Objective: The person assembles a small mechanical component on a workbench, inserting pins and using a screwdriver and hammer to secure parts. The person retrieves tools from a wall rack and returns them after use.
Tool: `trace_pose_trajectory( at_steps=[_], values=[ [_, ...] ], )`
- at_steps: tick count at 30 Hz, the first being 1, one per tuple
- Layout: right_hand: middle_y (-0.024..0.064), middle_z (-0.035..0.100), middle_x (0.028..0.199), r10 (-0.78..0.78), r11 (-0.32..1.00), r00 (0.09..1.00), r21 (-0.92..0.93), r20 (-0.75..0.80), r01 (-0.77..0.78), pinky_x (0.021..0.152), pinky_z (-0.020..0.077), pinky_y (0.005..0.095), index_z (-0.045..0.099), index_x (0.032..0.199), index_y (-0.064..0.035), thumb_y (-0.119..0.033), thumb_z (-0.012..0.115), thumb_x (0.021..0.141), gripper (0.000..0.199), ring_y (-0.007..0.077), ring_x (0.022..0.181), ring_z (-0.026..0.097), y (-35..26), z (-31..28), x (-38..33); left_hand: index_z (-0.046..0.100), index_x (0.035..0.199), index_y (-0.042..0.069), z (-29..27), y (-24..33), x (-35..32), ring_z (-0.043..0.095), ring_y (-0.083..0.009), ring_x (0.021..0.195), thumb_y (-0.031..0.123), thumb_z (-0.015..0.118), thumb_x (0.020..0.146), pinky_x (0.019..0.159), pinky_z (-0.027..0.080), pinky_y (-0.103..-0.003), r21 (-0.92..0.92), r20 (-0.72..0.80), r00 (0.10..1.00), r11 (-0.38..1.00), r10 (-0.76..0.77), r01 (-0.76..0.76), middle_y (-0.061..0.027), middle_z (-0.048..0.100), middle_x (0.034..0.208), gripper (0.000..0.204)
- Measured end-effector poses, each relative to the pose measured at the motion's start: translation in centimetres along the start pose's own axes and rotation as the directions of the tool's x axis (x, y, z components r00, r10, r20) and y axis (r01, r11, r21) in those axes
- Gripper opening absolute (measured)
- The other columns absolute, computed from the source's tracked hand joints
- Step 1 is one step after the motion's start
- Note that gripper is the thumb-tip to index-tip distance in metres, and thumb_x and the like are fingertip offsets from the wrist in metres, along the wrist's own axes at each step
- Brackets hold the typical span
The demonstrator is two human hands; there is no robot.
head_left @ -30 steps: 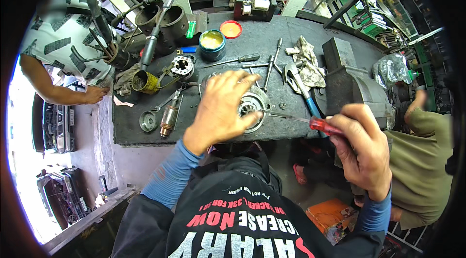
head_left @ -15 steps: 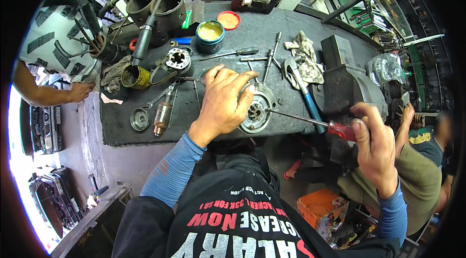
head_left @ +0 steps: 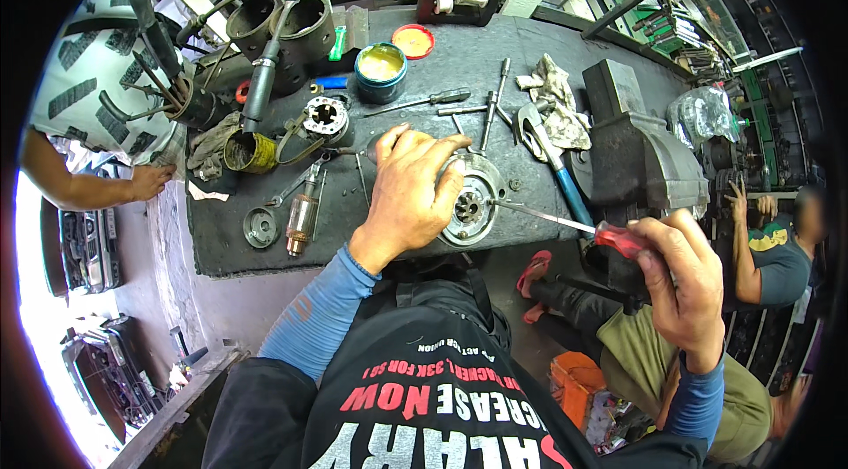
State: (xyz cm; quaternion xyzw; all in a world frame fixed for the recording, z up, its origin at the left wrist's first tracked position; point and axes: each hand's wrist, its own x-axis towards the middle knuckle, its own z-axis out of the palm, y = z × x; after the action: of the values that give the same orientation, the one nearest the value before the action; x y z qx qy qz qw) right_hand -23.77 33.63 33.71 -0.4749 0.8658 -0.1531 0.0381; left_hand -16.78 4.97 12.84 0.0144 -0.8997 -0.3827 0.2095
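A round metal housing (head_left: 484, 223) with a small toothed gear (head_left: 466, 207) at its centre lies at the bench's near edge. My left hand (head_left: 413, 191) grips its left side, thumb over the rim and fingers curved across the far side; the palm hides part of it. In my right hand (head_left: 685, 279) is the red handle of a screwdriver (head_left: 552, 218). Its long shaft points left, and the tip meets the housing just right of the gear. Left of my left hand lies a copper-wound armature (head_left: 302, 217), with a small round metal cap (head_left: 261, 227) beside it.
On the black bench (head_left: 230, 248) are an open grease tub (head_left: 382, 76), its red lid (head_left: 413, 41), another screwdriver (head_left: 424, 102), a T-handle wrench (head_left: 490, 116), locking pliers (head_left: 548, 151), a rag (head_left: 556, 102) and a vise (head_left: 640, 151). One person stands left; another sits right.
My right hand and the screwdriver handle have shifted slightly left and down, while the tip stays by the gear. My left hand keeps its place. The person at right has changed posture.
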Motion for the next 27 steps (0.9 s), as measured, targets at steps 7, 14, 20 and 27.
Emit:
trace_pose_trajectory(
  at_steps=[7, 14, 20, 27],
  values=[
    [0.0147, 0.062, 0.083, 0.029, 1.0, 0.999, -0.001, -0.044, -0.029, 0.069, 0.0558, 0.0373, 0.064, 0.133, -0.0003, -0.003, 0.067, 0.099, 0.034, 0.035, 0.071, 0.067, 0.0, 0.0, 0.2, 0.074, 0.127, 0.01, 0.1, -0.1, 0.0, 0.063, -0.0289, 0.112, 0.019, 0.064, 0.096, 0.12, 0.029, -0.052, -0.004, 0.0, 1.0, 1.0, 0.018, -0.018, -0.0103, 0.072, 0.105, 0.034],
    [0.0168, 0.063, 0.1, 0.284, 0.956, 0.957, 0.099, -0.057, -0.277, 0.079, 0.0556, 0.0367, 0.063, 0.132, -0.0001, 0.002, 0.069, 0.095, 0.038, 0.0362, 0.089, 0.067, -1.7, 0.8, -0.6, 0.074, 0.126, 0.01, 0.4, -0.2, 0.0, 0.063, -0.0285, 0.111, 0.02, 0.062, 0.099, 0.12, 0.029, -0.053, 0.002, -0.015, 0.999, 1.0, 0.028, -0.028, -0.0101, 0.072, 0.104, 0.031],
    [0.0146, 0.065, 0.087, 0.084, 0.996, 0.986, -0.008, -0.143, -0.086, 0.069, 0.0544, 0.0376, 0.071, 0.12, -0.0002, -0.001, 0.068, 0.099, 0.022, 0.0329, 0.073, 0.066, -1.2, 1.5, -1.3, 0.075, 0.125, 0.01, 0.4, -0.3, 0.0, 0.063, -0.0283, 0.109, 0.022, 0.06, 0.102, 0.12, 0.03, -0.053, 0.008, -0.022, 0.999, 0.999, 0.036, -0.036, -0.0097, 0.072, 0.104, 0.03],
    [0.0134, 0.066, 0.09, 0.101, 0.985, 0.981, 0.152, -0.164, -0.076, 0.071, 0.0544, 0.0336, 0.071, 0.121, -0.0005, -0.006, 0.07, 0.101, 0.021, 0.0291, 0.069, 0.065, -1.2, 1.6, -1.3, 0.075, 0.123, 0.01, 0.4, -0.3, -0.2, 0.063, -0.0284, 0.109, 0.021, 0.062, 0.1, 0.119, 0.031, -0.052, -0.01, -0.043, 0.998, 0.999, 0.052, -0.052, -0.0103, 0.072, 0.103, 0.029]
  ],
)
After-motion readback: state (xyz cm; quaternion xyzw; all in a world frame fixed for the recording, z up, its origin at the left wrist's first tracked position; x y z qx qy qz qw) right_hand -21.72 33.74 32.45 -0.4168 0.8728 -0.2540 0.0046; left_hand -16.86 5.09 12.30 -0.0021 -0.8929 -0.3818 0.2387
